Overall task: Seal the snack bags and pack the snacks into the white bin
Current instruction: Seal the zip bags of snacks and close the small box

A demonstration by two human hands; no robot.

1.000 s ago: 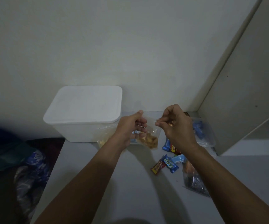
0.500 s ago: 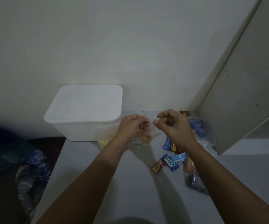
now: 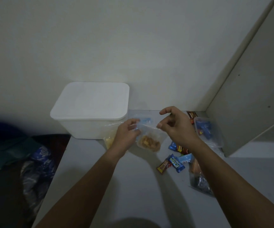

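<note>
I hold a clear zip bag of brown snack pieces [image 3: 150, 143] above the table, just right of the white bin [image 3: 90, 112], whose lid is on. My left hand [image 3: 127, 133] pinches the bag's top left corner. My right hand [image 3: 175, 127] pinches the top edge further right, thumb and forefinger closed on the strip, other fingers spread. A second clear bag with yellow pieces [image 3: 109, 137] leans against the bin behind my left wrist. Loose wrapped candies [image 3: 174, 162] lie on the table under my right forearm.
A clear bag with blue packets [image 3: 205, 130] lies at the right, by a white cabinet panel [image 3: 251, 96]. Another filled bag [image 3: 198, 180] sits partly under my right arm. A brown wrapper [image 3: 192, 115] lies by the wall. Dark cloth and bags [image 3: 26, 158] lie beyond the table's left edge.
My hands bunched together at the bag's top, then spread apart along its edge. The bag now hangs lower and flatter, with its contents plainly visible.
</note>
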